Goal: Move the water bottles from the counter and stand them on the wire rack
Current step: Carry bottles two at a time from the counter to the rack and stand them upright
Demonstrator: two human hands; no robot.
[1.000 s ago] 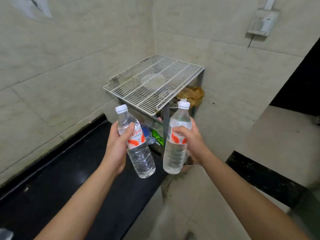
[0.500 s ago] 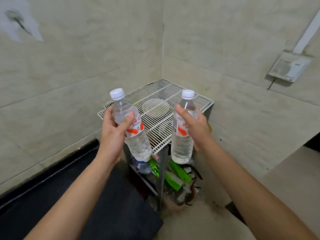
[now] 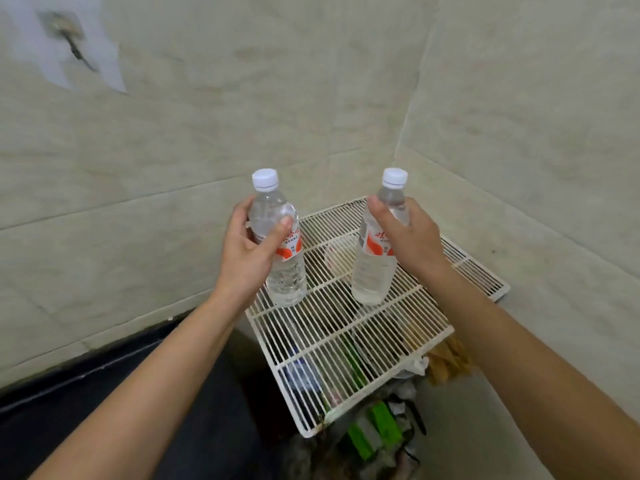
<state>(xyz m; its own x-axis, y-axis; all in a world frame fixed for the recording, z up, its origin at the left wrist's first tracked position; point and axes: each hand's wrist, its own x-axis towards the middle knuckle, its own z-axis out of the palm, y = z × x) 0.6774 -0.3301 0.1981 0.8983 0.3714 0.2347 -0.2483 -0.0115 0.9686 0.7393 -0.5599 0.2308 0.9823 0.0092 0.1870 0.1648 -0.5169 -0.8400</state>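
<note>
Head view: both hands grip water-filled bottles (capped) over the rack.

water bottles: 2 (left bottle, right bottle) | wire rack: 1 | hands: 2 (left hand, right hand)

Over the last second both hands have carried their bottles from in front of the wire rack, level with its near edge, to above its top. The left-hand bottle now has its base over the rack's left edge, and the right-hand bottle over the middle (whether either base touches the wires cannot be told). The left-hand bottle, tilted a second ago, now stands nearly upright, and the dark tabletop has slid to the lower left.
</note>
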